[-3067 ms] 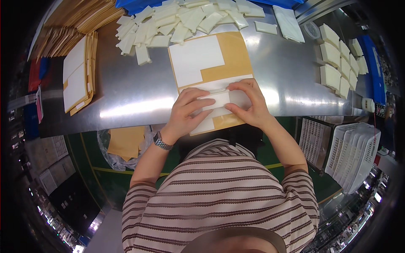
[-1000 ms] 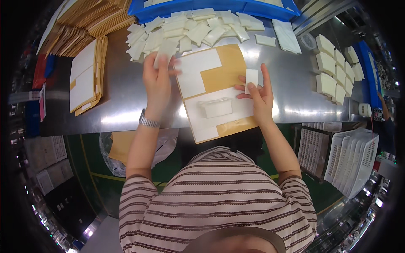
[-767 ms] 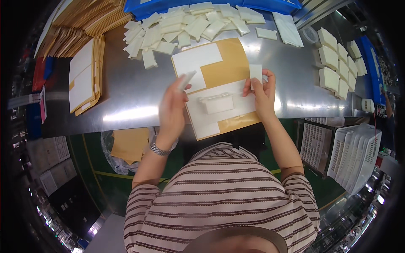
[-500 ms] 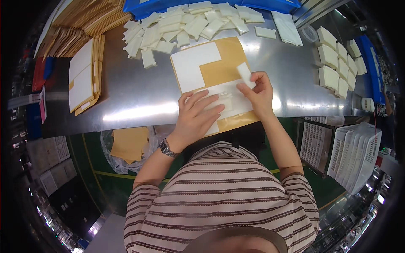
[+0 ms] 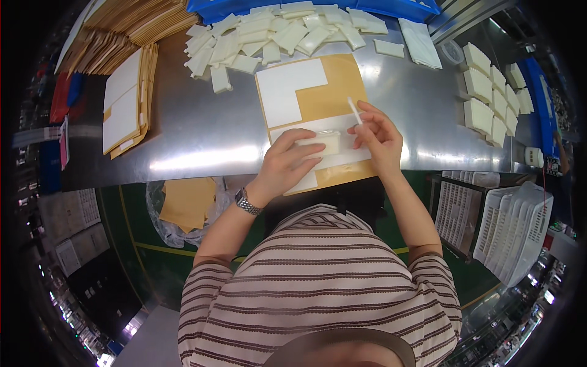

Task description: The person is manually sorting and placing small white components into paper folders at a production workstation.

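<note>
A tan backing sheet (image 5: 333, 92) with white label material lies on the metal table (image 5: 195, 140) in front of me. My left hand (image 5: 287, 162) presses a small cream rectangular block (image 5: 321, 144) down onto the sheet's white strip. My right hand (image 5: 378, 137) rests on the sheet just right of the block and pinches a thin white strip (image 5: 353, 110) between its fingertips. A watch sits on my left wrist.
Several loose cream blocks (image 5: 269, 37) lie heaped at the table's far side in front of a blue bin (image 5: 391, 6). Stacked blocks (image 5: 489, 92) line the right. Tan sheets (image 5: 125, 101) are piled at left. A white crate (image 5: 516, 226) stands lower right.
My left hand reached to the far block pile, came back and now holds a block on the sheet. My right hand has lifted a thin white strip.
</note>
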### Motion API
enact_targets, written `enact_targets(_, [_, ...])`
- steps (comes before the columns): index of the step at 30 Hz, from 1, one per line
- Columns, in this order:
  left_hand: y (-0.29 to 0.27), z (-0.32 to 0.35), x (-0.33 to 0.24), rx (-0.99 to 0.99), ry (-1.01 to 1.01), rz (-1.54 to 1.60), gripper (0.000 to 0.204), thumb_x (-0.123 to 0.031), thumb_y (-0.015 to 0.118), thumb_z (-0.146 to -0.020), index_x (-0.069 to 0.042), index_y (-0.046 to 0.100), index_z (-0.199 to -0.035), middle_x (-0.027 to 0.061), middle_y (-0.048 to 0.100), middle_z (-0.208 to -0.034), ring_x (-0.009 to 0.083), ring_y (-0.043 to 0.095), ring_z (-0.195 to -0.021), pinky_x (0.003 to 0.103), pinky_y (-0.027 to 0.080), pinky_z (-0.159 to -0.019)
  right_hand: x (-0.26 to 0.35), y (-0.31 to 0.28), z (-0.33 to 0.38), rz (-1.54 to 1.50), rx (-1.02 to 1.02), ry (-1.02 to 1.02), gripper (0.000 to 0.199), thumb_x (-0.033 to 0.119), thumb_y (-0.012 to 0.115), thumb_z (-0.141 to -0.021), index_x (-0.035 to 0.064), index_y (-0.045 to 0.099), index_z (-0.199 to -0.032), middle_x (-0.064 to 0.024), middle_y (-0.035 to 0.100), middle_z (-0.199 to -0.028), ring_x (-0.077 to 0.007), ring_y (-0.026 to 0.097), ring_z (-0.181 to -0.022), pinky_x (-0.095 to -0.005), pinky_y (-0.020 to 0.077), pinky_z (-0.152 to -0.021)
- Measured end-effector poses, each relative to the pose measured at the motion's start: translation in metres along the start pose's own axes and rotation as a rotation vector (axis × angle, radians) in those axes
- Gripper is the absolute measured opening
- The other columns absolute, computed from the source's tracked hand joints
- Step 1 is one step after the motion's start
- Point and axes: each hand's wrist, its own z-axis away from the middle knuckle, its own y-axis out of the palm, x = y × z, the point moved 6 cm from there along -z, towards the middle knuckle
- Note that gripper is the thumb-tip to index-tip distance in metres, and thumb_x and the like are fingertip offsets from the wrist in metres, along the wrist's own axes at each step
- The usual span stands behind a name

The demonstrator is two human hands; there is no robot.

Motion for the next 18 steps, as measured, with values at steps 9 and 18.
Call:
enact_targets(9, [0.0,0.006,0.015,-0.07,-0.101,0.068,0.069,-0.006,0.087,-0.079,-0.007,0.049,-0.137,0.0115,0.067,-0.126,0.0241,0.064,-0.119,0.038,0.049,-0.104,0.045,0.039,0.027,0.609,0.291,-0.572,0.037,0.005,0.085,-0.076,0.0063,0.068,-0.109,-0.0082,0.074,-0.117,-0.0337,0.059,-0.113,-0.0423,0.049,-0.099])
enact_targets(18, [0.001,0.005,0.014,-0.06,-0.088,0.051,0.069,-0.005,0.087,-0.079,-0.007,0.049,-0.136,0.011,0.068,-0.126,0.0235,0.065,-0.119,0.038,0.05,-0.103,0.039,0.049,0.024,0.619,0.343,-0.614,0.037,0.005,0.086,-0.075,0.0074,0.068,-0.107,-0.0057,0.074,-0.118,-0.0305,0.059,-0.107,-0.0402,0.0495,-0.095])
